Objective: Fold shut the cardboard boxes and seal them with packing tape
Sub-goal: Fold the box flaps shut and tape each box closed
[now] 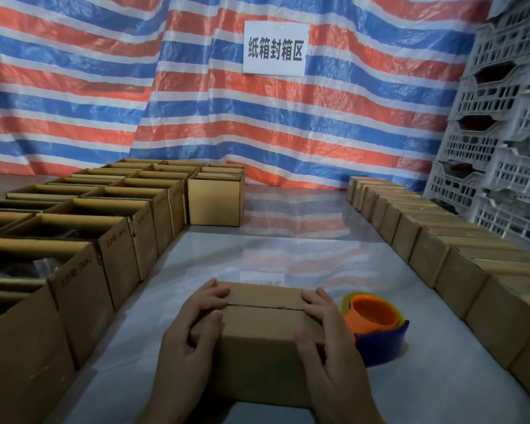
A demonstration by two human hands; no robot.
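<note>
A small cardboard box [262,325] stands on the table right in front of me, its two top flaps folded down and meeting at a bare seam. My left hand [193,325] holds its left end, fingers lying over the top flaps and thumb at the front corner. On the right end, my right hand [322,328] mirrors that hold. A tape dispenser [375,322] with an orange core and blue body lies on the table just right of the box, untouched.
Several open-topped cardboard boxes [83,237] stand in rows along the left side. A row of closed boxes [447,258] lines the right edge. White plastic crates [502,133] are stacked at the far right. A striped tarp with a paper sign [275,48] hangs behind the table [291,237].
</note>
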